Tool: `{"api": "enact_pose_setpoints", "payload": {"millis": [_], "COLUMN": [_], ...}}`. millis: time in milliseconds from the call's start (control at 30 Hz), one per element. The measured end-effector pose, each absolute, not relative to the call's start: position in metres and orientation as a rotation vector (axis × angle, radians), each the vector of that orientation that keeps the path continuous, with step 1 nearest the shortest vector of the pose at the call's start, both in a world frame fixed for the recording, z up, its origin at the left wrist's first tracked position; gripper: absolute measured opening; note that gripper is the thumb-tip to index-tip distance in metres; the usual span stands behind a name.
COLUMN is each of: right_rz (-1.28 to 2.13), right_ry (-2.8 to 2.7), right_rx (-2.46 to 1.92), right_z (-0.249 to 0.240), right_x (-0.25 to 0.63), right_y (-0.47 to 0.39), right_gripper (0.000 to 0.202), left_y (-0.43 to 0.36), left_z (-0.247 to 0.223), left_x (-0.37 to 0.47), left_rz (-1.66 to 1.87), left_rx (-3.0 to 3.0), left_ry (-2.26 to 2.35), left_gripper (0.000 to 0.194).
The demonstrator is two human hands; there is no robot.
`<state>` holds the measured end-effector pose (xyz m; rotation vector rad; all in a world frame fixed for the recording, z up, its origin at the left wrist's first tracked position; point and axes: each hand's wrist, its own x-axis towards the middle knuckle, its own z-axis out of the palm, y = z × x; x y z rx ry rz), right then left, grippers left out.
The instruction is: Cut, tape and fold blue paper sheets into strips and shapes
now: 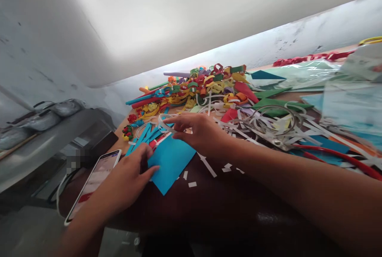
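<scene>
A sheet of blue paper [171, 163] lies near the table's front edge, between my two hands. My left hand [131, 175] is at its left edge, thumb stretched out and apart from the curled fingers, with nothing visible in it. Over the sheet's far edge is my right hand [193, 129], its index finger and thumb bent around a thin white strip [163, 123] that curves into a loop. Cut blue strips [146, 134] lie just beyond my left hand. Small white scraps [192, 184] are scattered on the dark table [209, 209].
A lit phone [103, 171] lies under my left forearm. Behind my hands rises a heap of colourful paper chains [205, 82]. To the right are tangled white strips, green paper [277, 108], a red curved cord or handle [337, 154] and clear plastic wrapping [313, 68].
</scene>
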<state>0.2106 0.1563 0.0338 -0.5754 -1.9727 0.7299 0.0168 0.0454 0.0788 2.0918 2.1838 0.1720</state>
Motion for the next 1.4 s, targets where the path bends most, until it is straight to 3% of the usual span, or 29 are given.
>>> {"api": "enact_pose_setpoints", "payload": {"millis": [133, 200, 367, 467, 600, 700, 800, 967, 1267, 1400], "right_rz": [0.74, 0.762, 0.782, 0.734, 0.697, 0.681, 0.668, 0.587, 0.605, 0.546], "right_ry": [-1.928, -1.901, -1.818, -1.784, -1.82, -1.864, -1.884, -1.894, -1.911, -1.907], "right_rx": [-0.56, -0.528, -0.435, -0.409, -0.392, -0.364, -0.37, -0.452, -0.474, -0.444], "right_z": [0.034, 0.034, 0.036, 0.033, 0.029, 0.029, 0.032, 0.036, 0.031, 0.034], "right_x": [0.21, 0.211, 0.21, 0.209, 0.21, 0.211, 0.212, 0.213, 0.214, 0.214], "right_y": [0.157, 0.156, 0.152, 0.153, 0.156, 0.153, 0.148, 0.144, 0.148, 0.146], "right_gripper": [0.035, 0.033, 0.033, 0.032, 0.029, 0.024, 0.022, 0.046, 0.023, 0.021], "left_y": [0.042, 0.04, 0.044, 0.051, 0.054, 0.05, 0.047, 0.046, 0.047, 0.047], "left_z": [0.068, 0.063, 0.046, 0.037, 0.033, 0.033, 0.033, 0.032, 0.033, 0.032], "left_x": [0.013, 0.014, 0.031, 0.045, 0.049, 0.045, 0.043, 0.044, 0.047, 0.047], "left_rz": [0.951, 1.153, 1.562, 1.632, 1.67, 1.71, 1.741, 1.727, 1.712, 1.733], "left_rx": [1.757, 1.62, 1.177, 0.961, 0.746, 0.635, 0.559, 0.522, 0.501, 0.509], "left_ry": [2.122, 2.087, 1.784, 1.603, 1.488, 1.455, 1.444, 1.444, 1.504, 1.503], "left_gripper": [0.032, 0.028, 0.048, 0.049, 0.023, 0.014, 0.014, 0.021, 0.032, 0.026]}}
